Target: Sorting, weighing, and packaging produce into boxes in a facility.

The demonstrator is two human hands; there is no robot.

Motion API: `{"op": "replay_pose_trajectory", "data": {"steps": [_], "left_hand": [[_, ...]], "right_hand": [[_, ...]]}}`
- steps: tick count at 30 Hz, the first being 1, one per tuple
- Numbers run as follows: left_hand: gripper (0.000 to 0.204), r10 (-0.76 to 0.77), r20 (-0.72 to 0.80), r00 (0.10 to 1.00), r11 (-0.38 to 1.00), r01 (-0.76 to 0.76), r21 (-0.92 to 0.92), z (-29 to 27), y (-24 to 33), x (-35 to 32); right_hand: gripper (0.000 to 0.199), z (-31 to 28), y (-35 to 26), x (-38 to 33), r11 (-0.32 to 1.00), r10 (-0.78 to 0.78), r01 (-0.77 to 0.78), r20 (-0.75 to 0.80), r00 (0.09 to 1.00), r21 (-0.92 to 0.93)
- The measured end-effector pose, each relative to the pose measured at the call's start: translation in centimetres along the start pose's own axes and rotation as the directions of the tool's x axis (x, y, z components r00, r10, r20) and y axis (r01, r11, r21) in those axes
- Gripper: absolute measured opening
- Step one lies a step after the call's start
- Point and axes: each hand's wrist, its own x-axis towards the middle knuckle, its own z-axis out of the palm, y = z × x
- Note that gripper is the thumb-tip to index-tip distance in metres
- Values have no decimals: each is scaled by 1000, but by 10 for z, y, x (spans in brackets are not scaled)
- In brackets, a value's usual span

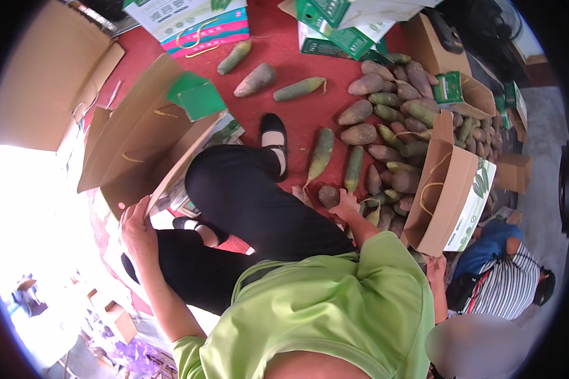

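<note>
Left hand (head view): (138,227) gripping the open carton's (133,125) rim, by the red carpet's (319,114) left edge.
Right hand: (347,206) nearer, at the green radish's (354,167) near end; closure cannot be told.
Radish axis: pointing away from the person.
Around: brown root (328,196) beside; radish heap (417,76) rightward.
Between radish and carton: trousered leg (253,183).

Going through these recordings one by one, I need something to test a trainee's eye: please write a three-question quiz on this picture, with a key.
1. Which of the wearer's hands grips an edge of a cardboard box: (a) left, (b) right, (c) neither?
2. True or false: the root vegetables are all packed in boxes.
3. Fill in: the floor covering around the wearer's feet is ____.

Key:
1. a, the left hand.
2. False; many lie loose.
3. Red.
</note>
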Motion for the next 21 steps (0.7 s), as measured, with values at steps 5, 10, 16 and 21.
{"op": "replay_pose_trajectory", "data": {"steps": [5,10,16,21], "left_hand": [[29,-49,1,999,999,49,-22,-6,6,-3],[26,-47,19,999,996,46,79,-12,6,-6],[27,-39,11,999,994,37,107,-10,2,-7],[27,-15,-7,1000,992,15,127,-6,-1,-8]], "right_hand": [[88,-1,4,18,950,-98,150,-195,976,275],[85,-79,-43,13,542,-231,406,-334,914,736],[82,-243,-148,-48,354,-467,808,-660,589,471],[85,-332,-256,-148,98,-673,975,-708,213,200]]}}
